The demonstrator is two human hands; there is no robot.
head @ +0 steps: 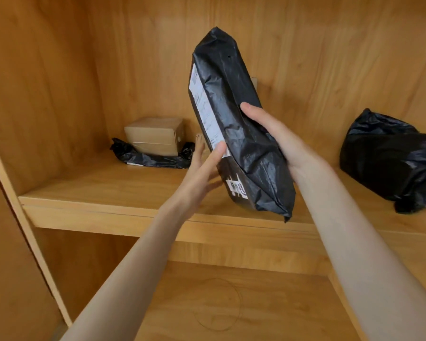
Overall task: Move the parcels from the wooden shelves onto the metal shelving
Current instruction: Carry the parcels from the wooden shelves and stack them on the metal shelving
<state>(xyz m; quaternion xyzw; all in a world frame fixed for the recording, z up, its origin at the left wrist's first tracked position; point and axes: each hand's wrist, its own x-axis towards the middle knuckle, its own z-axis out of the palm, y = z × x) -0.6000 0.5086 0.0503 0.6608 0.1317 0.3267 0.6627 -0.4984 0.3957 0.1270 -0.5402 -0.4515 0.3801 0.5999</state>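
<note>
Parcel (234, 114): crinkled glossy black plastic, white labels, held tilted upright.

Crinkled glossy black plastic parcel (239, 124) with paper label (205, 112); smooth wooden shelf (96, 193); matt cardboard box (155, 135).

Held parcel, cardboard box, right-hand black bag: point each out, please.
held parcel (241, 134): head view, on its creased black side.
cardboard box (155, 135): head view, on its front face.
black bag (389, 153): head view, on its bulging front.
</note>
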